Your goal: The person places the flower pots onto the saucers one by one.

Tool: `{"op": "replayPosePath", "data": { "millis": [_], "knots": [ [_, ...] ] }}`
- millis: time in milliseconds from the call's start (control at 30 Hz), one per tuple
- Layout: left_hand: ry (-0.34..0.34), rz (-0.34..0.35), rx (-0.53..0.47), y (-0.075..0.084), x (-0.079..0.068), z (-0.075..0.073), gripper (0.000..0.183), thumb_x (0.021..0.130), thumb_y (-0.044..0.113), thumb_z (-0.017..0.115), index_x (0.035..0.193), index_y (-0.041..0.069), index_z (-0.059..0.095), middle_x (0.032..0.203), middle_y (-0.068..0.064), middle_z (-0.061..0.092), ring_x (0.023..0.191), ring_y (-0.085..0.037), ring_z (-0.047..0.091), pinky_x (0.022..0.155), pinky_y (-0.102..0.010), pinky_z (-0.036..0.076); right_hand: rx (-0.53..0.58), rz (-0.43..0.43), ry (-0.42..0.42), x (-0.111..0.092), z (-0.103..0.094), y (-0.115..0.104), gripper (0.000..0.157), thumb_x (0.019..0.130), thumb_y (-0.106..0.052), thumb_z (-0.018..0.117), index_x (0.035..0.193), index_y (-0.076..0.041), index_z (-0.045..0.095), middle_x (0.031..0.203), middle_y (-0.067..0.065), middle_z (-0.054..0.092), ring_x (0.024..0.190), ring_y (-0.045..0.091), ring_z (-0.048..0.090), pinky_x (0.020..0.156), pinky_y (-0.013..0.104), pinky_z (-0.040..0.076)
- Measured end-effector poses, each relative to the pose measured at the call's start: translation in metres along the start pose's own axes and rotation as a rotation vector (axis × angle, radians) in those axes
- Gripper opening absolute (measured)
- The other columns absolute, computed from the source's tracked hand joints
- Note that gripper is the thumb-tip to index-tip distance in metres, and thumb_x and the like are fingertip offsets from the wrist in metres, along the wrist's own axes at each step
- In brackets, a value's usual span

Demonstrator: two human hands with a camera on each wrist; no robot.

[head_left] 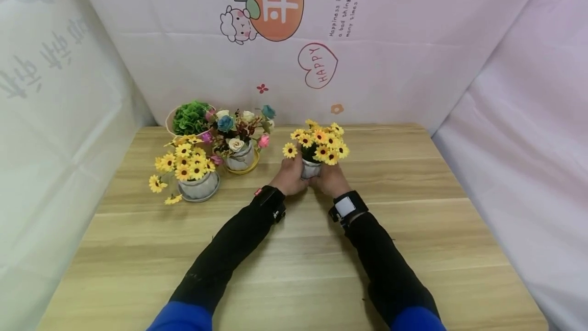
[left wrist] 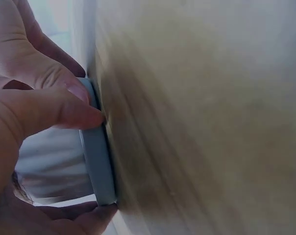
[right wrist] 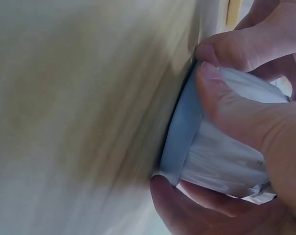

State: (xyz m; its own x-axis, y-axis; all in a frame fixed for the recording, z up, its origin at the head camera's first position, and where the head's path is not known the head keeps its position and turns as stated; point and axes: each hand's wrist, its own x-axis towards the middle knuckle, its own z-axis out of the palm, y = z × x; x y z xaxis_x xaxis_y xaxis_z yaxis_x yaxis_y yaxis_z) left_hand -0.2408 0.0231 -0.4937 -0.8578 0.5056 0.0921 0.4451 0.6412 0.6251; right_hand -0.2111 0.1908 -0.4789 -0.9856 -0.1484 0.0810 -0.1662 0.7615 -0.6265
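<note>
Between the two hands stands a flowerpot (head_left: pixel 311 169) of yellow artificial flowers (head_left: pixel 323 142), near the back of the table. The left hand (head_left: pixel 291 178) grips its left side, and the right hand (head_left: pixel 332 180) grips the right. Close up in the left wrist view, a thumb lies on the rim of a blue-grey saucer (left wrist: pixel 96 156) under the pot, with fingertips curled beneath the edge. From the right wrist view, fingers and thumb likewise wrap the saucer (right wrist: pixel 181 129) and the pale wrapped pot (right wrist: pixel 226 156). The saucer sits at the tabletop; any gap is hard to tell.
Left of the hands are a pot of mixed roses (head_left: pixel 241 157) on a yellow saucer, another pot of yellow flowers (head_left: pixel 198 188) on a grey saucer, and a green plant (head_left: pixel 190 118) behind. A printed white cloth (head_left: pixel 390 75) rises along the wooden table's (head_left: pixel 413 249) back edge.
</note>
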Motion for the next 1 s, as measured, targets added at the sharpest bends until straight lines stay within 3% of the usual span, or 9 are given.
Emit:
{"op": "replayPosePath", "data": {
  "millis": [267, 533, 867, 1000],
  "knots": [
    [-0.006, -0.052, -0.038, -0.006, 0.021, -0.002, 0.099, 0.094, 0.023, 0.08, 0.165, -0.002, 0.016, 0.142, -0.039, 0.05, 0.139, -0.053, 0.045, 0.117, -0.054, 0.045, -0.067, 0.082, -0.028, 0.023, -0.004, 0.001, 0.092, 0.083, -0.009, 0.09, 0.157, 0.006, 0.037, 0.159, 0.03, 0.044, 0.151, 0.045, 0.039, 0.13, 0.052, 0.03],
    [0.005, -0.096, -0.014, -0.016, 0.041, -0.003, 0.097, 0.095, 0.036, 0.08, 0.163, 0.0, 0.023, 0.144, -0.035, 0.051, 0.138, -0.05, 0.05, 0.112, -0.053, 0.049, -0.151, 0.163, -0.017, 0.045, -0.003, -0.001, 0.101, 0.083, -0.015, 0.092, 0.161, 0.005, 0.031, 0.163, 0.029, 0.04, 0.152, 0.044, 0.039, 0.129, 0.049, 0.034],
    [-0.018, -0.132, 0.013, -0.023, 0.058, -0.016, 0.095, 0.095, 0.041, 0.078, 0.162, 0.0, 0.024, 0.154, -0.037, 0.042, 0.141, -0.05, 0.049, 0.113, -0.054, 0.049, -0.216, 0.28, -0.011, 0.072, 0.0, -0.008, 0.097, 0.083, -0.021, 0.093, 0.16, 0.001, 0.037, 0.162, 0.025, 0.044, 0.15, 0.039, 0.044, 0.125, 0.045, 0.041],
    [-0.039, -0.144, 0.008, -0.026, 0.061, -0.02, 0.094, 0.096, 0.038, 0.077, 0.162, 0.0, 0.022, 0.156, -0.036, 0.04, 0.143, -0.05, 0.047, 0.114, -0.055, 0.048, -0.25, 0.307, -0.011, 0.078, 0.005, -0.008, 0.087, 0.083, -0.022, 0.092, 0.154, 0.002, 0.047, 0.158, 0.024, 0.05, 0.147, 0.037, 0.049, 0.122, 0.044, 0.044]
  ]
}}
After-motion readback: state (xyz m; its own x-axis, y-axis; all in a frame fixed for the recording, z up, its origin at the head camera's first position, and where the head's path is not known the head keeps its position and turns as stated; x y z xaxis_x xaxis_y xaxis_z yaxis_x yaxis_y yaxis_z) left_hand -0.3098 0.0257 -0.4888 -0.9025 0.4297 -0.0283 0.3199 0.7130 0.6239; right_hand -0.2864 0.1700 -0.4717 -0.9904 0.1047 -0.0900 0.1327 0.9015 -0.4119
